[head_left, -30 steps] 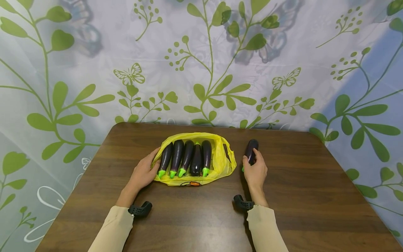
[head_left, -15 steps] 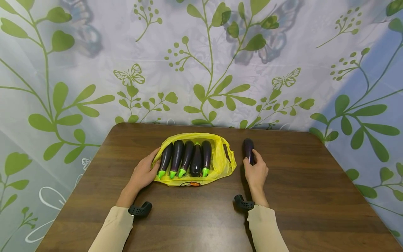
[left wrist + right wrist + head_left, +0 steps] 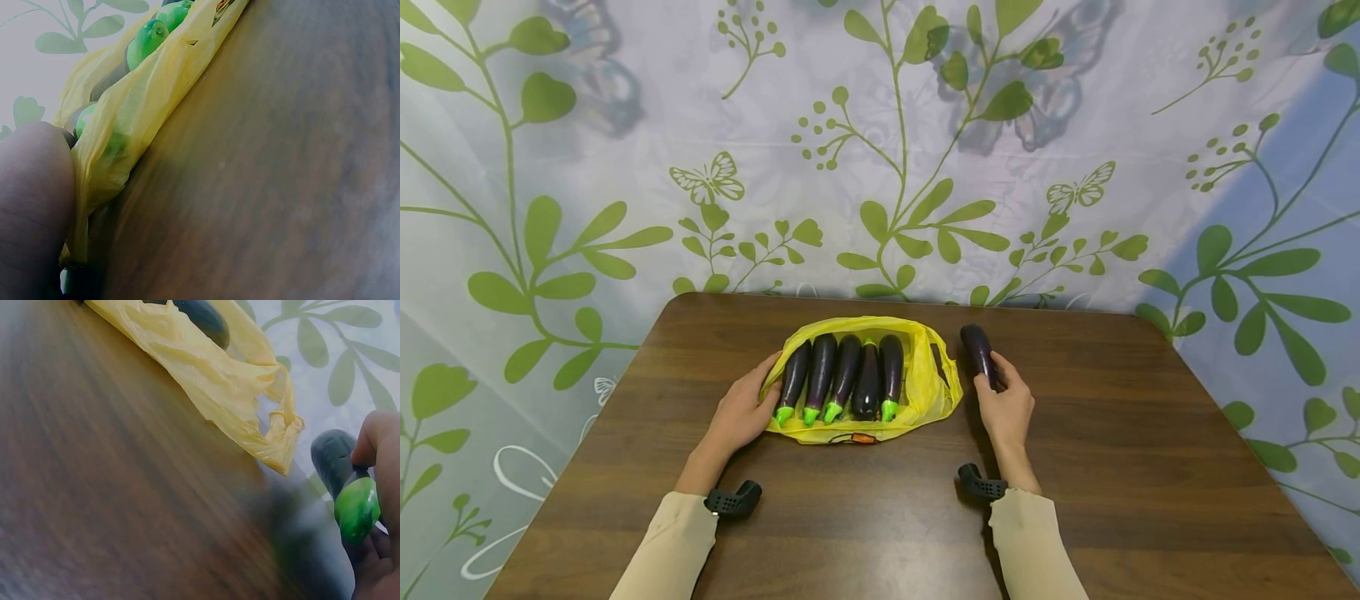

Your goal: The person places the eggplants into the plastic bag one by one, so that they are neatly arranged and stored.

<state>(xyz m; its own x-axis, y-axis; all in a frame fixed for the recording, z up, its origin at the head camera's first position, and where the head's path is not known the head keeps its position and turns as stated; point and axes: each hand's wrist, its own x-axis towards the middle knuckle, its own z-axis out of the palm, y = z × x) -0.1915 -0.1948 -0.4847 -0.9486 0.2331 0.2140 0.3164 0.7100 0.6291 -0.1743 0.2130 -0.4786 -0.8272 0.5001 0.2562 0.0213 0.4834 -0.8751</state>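
An open yellow plastic bag [image 3: 931,396] lies on the table with several dark purple eggplants [image 3: 823,371] side by side in its mouth, most with their green stem ends toward me. My left hand [image 3: 741,412] holds the bag's left edge, and in the left wrist view the thumb [image 3: 34,200] sits against the yellow film. To the right of the bag, my right hand [image 3: 1006,408] grips another eggplant [image 3: 979,354] by its lower part, its dark rounded end tilted away and to the left. The right wrist view shows that eggplant's green stem end [image 3: 357,512] by the fingers.
The brown wooden table [image 3: 865,517] ends at the back against a patterned cloth [image 3: 880,150] with green leaves and butterflies. A small orange and black mark [image 3: 863,437] shows on the bag's front. Each wrist wears a black camera mount [image 3: 735,498].
The eggplant in my right hand has tilted, its far end swinging left toward the bag, and its stem end is now hidden from the head view. My left hand and the bag stay put.
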